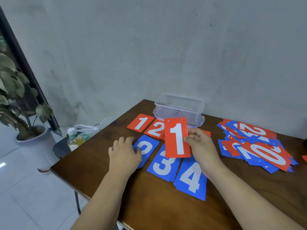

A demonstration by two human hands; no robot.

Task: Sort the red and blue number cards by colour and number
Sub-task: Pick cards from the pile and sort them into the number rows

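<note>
My right hand (201, 146) pinches a red card numbered 1 (177, 137) by its right edge and holds it upright above the table. Flat behind it lie a red 1 card (140, 122) and a red 2 pile (156, 129); another red card (208, 133) peeks out behind my right hand. In the front row lie a blue 2 card (147, 149), a blue 3 card (163, 165) and a blue 4 card (191, 179). My left hand (123, 154) rests with curled fingers on the left edge of the blue 2. A mixed heap of red and blue cards (255, 145) lies at the right.
A clear plastic box (179, 107) stands at the back of the wooden table (103, 171), against the wall. Beyond the table's left edge stand a bottle (74, 139), a plastic bag (89, 129) and a potted plant (21, 103) on the floor.
</note>
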